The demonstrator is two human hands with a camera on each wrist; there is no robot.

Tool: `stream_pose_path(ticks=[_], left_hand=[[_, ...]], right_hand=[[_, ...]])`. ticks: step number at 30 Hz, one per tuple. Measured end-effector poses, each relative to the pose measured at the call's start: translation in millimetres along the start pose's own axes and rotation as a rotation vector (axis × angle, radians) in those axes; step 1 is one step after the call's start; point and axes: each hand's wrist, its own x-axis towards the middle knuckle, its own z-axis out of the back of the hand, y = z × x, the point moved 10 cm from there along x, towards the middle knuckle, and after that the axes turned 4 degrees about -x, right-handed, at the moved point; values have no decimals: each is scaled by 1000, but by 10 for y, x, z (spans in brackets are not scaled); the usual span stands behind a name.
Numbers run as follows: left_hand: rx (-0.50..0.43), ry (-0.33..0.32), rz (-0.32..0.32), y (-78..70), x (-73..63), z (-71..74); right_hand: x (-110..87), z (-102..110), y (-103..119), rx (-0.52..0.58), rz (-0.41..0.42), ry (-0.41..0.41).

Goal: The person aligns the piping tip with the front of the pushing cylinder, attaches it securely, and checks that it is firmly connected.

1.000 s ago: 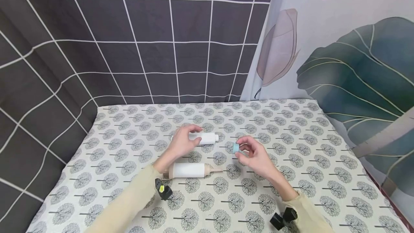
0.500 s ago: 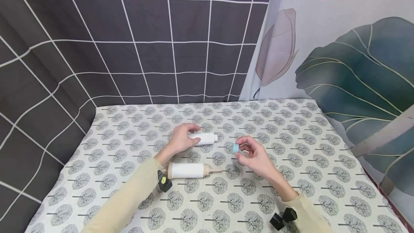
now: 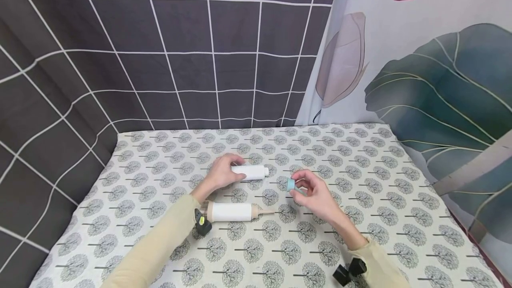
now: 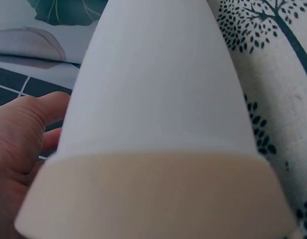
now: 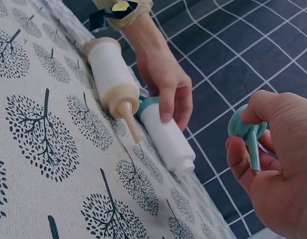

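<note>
Nearest the body, the capped bottle (image 3: 232, 212) lies on its side on the patterned table (image 3: 280, 234), its beige nozzle aimed right; the left wrist view is mostly filled by its white wall and beige end. It touches neither hand's fingers, though the left wrist passes just above its rear end.

A little farther out, on the right, the right hand (image 3: 314, 192) pinches the teal cap (image 3: 290, 184) between thumb and fingers. The cap's wide end faces left and its thin spout runs back towards the palm.

Farther still, the left hand (image 3: 221, 174) grips the rear half of the white bottle (image 3: 252, 172), thumb on the near side, fingers round the far side. The bottle's long axis runs left to right, its bare neck pointing right. From the right hand, it lies to the left and slightly farther away, with a gap between neck and cap. That gap, and how closely the cap's wide end lines up with the neck, looks like the relation that matters most here.

The white bottle is plain and smooth, with a short, narrow neck; the right wrist view shows teal at its rear end. Whether its underside touches the cloth is unclear.
</note>
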Motion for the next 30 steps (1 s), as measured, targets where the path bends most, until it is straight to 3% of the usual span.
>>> stream_pose_path(ticks=[15,30], left_hand=[[-38,30,30,53,-4,-18],[-40,44,-23,-23,-23,21]], right_hand=[[9,-3,-9,-15,5,-7],[10,-12,12,29,22,1]])
